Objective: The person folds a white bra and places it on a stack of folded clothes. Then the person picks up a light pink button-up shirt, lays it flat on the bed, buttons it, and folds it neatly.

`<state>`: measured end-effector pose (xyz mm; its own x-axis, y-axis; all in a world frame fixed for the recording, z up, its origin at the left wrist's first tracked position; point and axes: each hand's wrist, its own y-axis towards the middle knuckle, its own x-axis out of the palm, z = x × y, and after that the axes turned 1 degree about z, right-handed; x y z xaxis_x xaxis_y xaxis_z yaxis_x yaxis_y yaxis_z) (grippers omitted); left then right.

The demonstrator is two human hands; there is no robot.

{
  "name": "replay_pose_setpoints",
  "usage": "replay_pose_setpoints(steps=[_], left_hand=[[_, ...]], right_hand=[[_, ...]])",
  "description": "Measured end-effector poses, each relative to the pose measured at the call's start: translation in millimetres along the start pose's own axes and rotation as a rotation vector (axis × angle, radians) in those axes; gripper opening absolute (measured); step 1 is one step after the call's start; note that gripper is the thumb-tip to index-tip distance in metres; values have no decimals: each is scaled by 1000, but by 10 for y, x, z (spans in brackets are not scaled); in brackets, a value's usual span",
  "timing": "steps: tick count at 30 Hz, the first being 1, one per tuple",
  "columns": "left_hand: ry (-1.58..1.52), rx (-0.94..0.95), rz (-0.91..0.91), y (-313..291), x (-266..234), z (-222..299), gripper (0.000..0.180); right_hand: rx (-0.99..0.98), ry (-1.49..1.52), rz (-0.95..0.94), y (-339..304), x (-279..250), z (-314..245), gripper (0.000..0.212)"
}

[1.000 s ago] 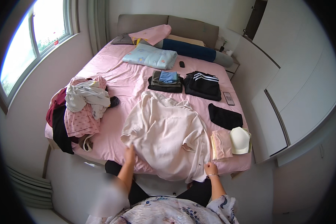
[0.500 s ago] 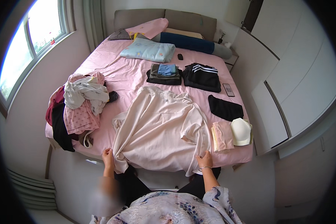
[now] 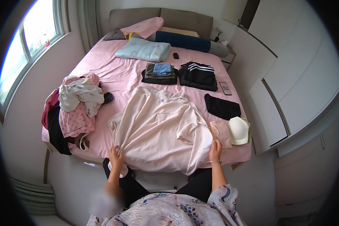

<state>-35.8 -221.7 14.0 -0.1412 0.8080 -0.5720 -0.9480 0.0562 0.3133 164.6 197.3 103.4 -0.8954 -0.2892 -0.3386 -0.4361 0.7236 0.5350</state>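
Note:
A large cream shirt (image 3: 158,128) lies spread over the near half of the bed, collar toward the headboard and lower edge draping at the bed's front edge. My left hand (image 3: 116,157) is closed on the shirt's left side near the hem. On the opposite side, my right hand (image 3: 215,151) grips the shirt's right edge, its fingertips partly hidden by the cloth. Close by that hand lie a folded peach garment (image 3: 221,133) and a cream bra cup (image 3: 238,130).
At left is a heap of loose clothes (image 3: 79,101). Folded dark stacks (image 3: 160,76), (image 3: 197,77) sit beyond the shirt, with a folded black garment (image 3: 222,106) and a phone (image 3: 225,88) at right. A blue quilt (image 3: 144,50) and bolster (image 3: 184,41) lie farther back.
Both hands have moved forward along the shirt's sides, and the right hand has gone outward. The shirt's lower right part is now spread wider, partly covering the peach garment.

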Motion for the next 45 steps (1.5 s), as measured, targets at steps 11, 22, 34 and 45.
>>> replay_pose_setpoints(steps=[11,22,34,45], left_hand=[[-509,-174,-246,95,600,416,26],[-399,-4,-383,520,1588,1657,30],[-1072,-847,-758,738,2479,1318,18],[-1206,-556,-738,896,1880,2076,18]], right_hand=[[112,385,-1035,-782,1285,-930,9],[709,193,-99,51,997,915,27],[334,5,-569,-240,1065,452,7],[508,78,-994,583,1930,126,22]])
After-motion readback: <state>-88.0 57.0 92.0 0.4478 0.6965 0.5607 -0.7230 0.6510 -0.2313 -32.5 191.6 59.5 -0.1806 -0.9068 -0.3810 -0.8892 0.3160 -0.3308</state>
